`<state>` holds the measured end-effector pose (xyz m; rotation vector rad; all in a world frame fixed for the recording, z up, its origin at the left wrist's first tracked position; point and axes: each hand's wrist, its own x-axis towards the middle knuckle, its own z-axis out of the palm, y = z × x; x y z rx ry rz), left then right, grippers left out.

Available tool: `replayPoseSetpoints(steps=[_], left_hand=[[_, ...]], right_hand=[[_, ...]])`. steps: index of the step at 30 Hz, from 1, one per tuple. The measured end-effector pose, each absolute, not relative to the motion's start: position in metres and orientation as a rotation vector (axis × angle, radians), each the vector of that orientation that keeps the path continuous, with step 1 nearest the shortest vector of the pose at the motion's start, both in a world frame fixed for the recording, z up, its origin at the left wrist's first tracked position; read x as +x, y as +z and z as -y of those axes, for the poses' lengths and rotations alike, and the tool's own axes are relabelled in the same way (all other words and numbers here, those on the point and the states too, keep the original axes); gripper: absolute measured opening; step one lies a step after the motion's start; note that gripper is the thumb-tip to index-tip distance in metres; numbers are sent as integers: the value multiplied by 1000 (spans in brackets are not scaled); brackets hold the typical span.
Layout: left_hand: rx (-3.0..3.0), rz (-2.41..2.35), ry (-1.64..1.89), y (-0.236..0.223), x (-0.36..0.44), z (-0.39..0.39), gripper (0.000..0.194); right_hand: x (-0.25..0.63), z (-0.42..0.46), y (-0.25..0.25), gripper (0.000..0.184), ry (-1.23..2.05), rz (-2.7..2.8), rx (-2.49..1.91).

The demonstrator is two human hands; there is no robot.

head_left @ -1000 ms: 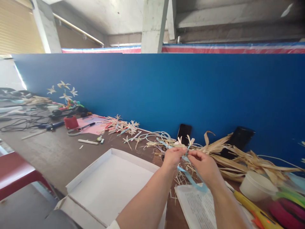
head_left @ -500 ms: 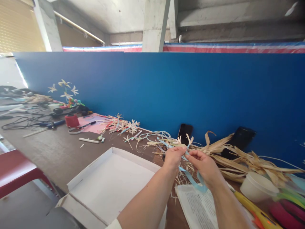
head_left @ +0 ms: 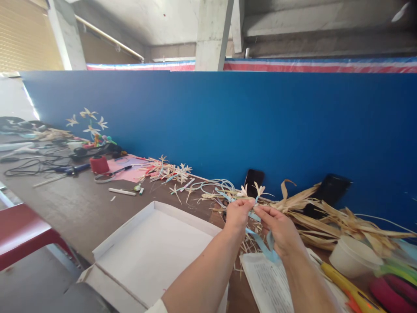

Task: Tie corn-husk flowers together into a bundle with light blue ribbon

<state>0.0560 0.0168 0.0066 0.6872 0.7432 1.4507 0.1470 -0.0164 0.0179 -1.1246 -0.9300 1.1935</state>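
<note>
My left hand (head_left: 240, 213) pinches the stem of a small cream flower (head_left: 259, 190), made of dry husk-like petals, whose head sticks up above my fingers. Against it, the fingertips of my right hand (head_left: 276, 224) are closed on a light blue ribbon (head_left: 260, 243) at the stem. The ribbon's slack hangs in a loop below my hands, over a printed booklet (head_left: 269, 280). Another pale flower head (head_left: 243, 191) shows just behind my left fingers. The exact spot where ribbon and stem meet is partly hidden by my fingertips.
A white open box (head_left: 156, 248) lies left of my arms. Dried husks (head_left: 325, 221), a white cup (head_left: 353, 256) and a yellow glue gun (head_left: 347, 287) are on the right. Phones (head_left: 253, 180) lean on the blue partition (head_left: 260, 121). Husk flowers (head_left: 179, 173) lie farther left.
My right hand has turned and shifted slightly around the stem, its fingers now straighter, and the hanging ribbon loop moved with it. My left hand keeps its pinch in nearly the same place.
</note>
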Motion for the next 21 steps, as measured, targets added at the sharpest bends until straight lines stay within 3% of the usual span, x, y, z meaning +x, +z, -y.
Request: replayPoseSetpoints(steps=[10, 21], left_hand=[[710, -746, 1464, 0, 57, -23, 31], [747, -862, 1446, -7, 56, -24, 30]], right_hand=[[145, 11, 9, 28, 1192, 888, -1057], [152, 8, 0, 34, 830, 1249, -1320]])
